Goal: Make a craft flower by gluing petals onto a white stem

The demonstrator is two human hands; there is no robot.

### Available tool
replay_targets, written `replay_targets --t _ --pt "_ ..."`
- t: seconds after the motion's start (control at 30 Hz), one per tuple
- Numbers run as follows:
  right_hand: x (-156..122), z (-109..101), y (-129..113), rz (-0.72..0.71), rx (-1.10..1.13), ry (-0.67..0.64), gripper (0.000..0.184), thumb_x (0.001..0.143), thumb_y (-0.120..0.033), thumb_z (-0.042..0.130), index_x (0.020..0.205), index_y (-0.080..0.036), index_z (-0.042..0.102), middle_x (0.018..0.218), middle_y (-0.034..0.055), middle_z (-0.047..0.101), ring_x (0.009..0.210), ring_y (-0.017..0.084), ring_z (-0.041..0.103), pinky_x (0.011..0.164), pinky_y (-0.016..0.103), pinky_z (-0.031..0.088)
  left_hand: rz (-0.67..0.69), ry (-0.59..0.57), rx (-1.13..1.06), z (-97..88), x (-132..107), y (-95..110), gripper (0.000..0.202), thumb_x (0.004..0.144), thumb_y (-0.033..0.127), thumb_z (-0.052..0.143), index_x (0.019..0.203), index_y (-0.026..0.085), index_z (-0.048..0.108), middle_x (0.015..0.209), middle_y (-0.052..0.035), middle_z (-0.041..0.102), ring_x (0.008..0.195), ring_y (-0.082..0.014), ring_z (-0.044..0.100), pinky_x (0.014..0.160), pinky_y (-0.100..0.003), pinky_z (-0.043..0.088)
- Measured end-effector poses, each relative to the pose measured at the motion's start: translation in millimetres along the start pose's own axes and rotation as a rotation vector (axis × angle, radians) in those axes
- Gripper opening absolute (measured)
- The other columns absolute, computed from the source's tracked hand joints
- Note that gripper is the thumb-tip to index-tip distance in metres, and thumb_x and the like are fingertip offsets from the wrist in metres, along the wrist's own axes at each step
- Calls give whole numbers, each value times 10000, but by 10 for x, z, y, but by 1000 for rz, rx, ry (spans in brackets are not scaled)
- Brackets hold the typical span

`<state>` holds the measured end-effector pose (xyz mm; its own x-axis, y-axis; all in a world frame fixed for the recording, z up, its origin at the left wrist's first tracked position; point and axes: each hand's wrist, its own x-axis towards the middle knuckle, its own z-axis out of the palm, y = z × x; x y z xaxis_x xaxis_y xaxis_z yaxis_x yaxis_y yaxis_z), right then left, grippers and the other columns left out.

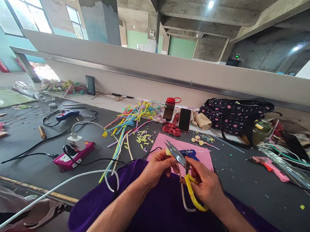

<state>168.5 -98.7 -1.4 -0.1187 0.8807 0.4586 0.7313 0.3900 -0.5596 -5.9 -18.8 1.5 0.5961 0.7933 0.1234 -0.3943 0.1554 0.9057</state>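
Observation:
My right hand [205,184] grips yellow-handled thread snips [180,157], whose metal blades point up and left. My left hand [157,167] pinches a small yellow piece [168,151] right at the blade tips. A thin pale strand [184,198] hangs down from between my hands over the purple cloth [149,213] on my lap. Behind my hands a pink sheet [164,142] lies on the dark table [245,184], with a blue glue gun [192,153] on it.
Coloured pipe cleaners [133,120] and cut bits lie left of the pink sheet. A pink power strip [74,154] with cables sits at left. A bottle [169,108], a phone [184,119], a dotted bag [231,115] and a pink glue gun [269,165] stand beyond and right.

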Motion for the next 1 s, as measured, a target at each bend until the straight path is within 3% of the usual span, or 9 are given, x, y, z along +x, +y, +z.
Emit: replay_targets --t 0.13,0.23,0.4,1.0 --pt "8 -38 -5 162 134 6 512 755 -316 648 1213 -251 428 715 -34 503 552 119 475 499 222 415 -32 -6 -21 -6 -2 21 160 758 283 639 791 129 609 788 -49 672 521 -80 591 386 -148 336" --pt "15 -65 22 209 193 10 499 781 -292 598 1232 -257 388 799 -16 552 647 137 521 561 232 430 -51 6 -30 -7 0 22 151 770 272 626 786 124 602 793 -54 676 500 -69 579 376 -143 334" --pt "13 -60 54 241 196 8 491 785 -301 580 1236 -265 388 950 11 604 730 153 556 607 246 439 -51 19 -51 -13 4 10 150 781 265 611 778 116 595 777 -63 679 492 -66 573 373 -138 335" --pt "6 -45 54 254 349 80 503 768 -206 568 1229 -274 378 952 10 581 845 162 575 721 264 461 -87 8 -132 -8 -1 38 146 781 259 606 791 114 626 712 -59 680 449 -67 558 348 -140 320"
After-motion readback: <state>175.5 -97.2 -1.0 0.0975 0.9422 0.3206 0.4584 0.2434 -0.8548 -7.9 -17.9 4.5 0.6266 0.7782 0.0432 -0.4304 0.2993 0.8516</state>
